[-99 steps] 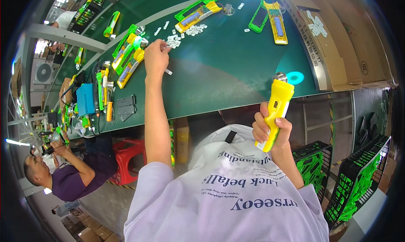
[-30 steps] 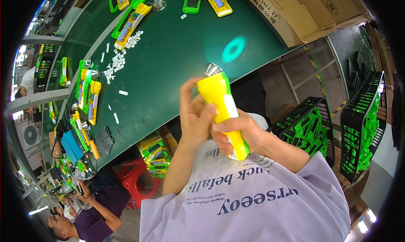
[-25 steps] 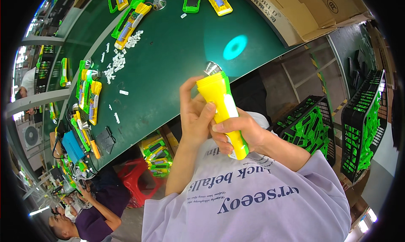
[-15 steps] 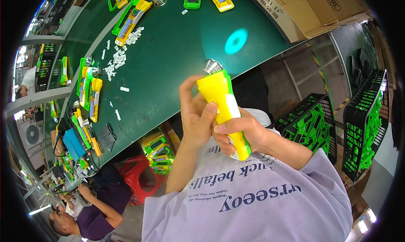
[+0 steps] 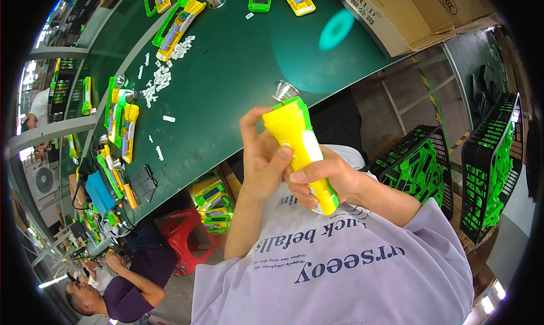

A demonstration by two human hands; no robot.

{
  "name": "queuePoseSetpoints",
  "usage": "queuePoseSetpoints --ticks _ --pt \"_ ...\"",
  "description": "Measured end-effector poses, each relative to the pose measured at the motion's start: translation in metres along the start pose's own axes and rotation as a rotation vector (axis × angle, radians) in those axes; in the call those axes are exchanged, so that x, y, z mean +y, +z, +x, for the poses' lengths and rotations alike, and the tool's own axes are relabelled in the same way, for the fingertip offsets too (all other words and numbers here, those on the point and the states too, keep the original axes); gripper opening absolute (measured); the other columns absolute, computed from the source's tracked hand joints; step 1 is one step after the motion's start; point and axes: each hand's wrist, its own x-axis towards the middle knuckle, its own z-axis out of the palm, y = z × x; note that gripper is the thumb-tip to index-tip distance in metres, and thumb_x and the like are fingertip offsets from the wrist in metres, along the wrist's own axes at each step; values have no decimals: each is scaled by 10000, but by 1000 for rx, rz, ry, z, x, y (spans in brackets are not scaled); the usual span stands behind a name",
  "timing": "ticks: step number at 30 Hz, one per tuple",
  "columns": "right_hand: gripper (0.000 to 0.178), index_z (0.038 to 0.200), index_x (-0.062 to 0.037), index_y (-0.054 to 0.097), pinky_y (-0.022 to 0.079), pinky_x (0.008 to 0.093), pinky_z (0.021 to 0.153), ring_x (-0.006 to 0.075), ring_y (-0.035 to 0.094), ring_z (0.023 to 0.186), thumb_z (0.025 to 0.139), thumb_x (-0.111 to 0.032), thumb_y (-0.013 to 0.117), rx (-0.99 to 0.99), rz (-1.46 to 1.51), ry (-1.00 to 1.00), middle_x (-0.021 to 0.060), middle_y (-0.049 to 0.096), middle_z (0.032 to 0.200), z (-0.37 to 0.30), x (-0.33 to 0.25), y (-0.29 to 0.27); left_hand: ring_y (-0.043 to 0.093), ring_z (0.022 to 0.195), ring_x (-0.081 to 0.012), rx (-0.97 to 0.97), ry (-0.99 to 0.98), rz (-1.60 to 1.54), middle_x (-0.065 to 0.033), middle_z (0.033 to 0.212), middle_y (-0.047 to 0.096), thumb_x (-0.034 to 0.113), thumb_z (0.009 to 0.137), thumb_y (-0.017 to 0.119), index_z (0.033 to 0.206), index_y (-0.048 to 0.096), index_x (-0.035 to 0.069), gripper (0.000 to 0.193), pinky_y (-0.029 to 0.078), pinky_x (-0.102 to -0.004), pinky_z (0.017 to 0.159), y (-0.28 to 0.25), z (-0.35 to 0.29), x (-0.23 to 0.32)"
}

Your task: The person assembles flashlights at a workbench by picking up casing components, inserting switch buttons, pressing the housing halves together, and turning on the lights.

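Both hands hold a yellow and green flashlight (image 5: 306,146) in front of my chest, its wide head pointing away from me. My left hand (image 5: 263,161) is closed round the side near the head, thumb against the switch area. Lower down, my right hand (image 5: 326,178) wraps the handle, thumb across the front. A shiny reflector (image 5: 285,91) sits tilted out of the open head, apart from the yellow rim. The lamp is lit and casts a round bluish light spot (image 5: 336,29) on the green table (image 5: 226,81). The wires behind the reflector are hidden.
Opened flashlights (image 5: 178,28) and small white pieces (image 5: 158,78) lie along the table's left side. A cardboard box (image 5: 419,13) stands far right. Black crates (image 5: 416,166) of green parts are at my right. A red stool (image 5: 190,240) and a seated person (image 5: 127,285) are at left.
The light spot has shifted to the right and farther away on the table. The reflector has tilted a little, while both hands keep their grip.
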Motion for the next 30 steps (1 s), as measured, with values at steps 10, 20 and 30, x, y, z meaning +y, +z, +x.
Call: queuePoseSetpoints --ticks 10,20,30 --pt "181 857 -17 556 399 312 400 176 472 403 784 -123 683 34 -74 -18 82 527 606 2 -4 4 624 1062 -286 59 -39 59 -186 1195 582 327 906 696 1439 221 126 742 536 -379 882 7 0 6" --pt "325 886 -7 558 494 425 617 326 668 727 680 -156 760 307 -2222 -232 175 641 723 18 -72 18 564 1100 -315 -175 610 1738 -142 1243 582 629 671 755 1259 589 29 856 424 -457 958 -19 7 111" --pt "575 1179 -76 590 437 456 977 317 535 1125 645 -152 790 249 -2300 -1200 147 551 1195 33 -107 61 664 835 -342 66 215 1424 -166 984 646 159 704 811 1077 584 18 460 536 -375 699 -55 33 102"
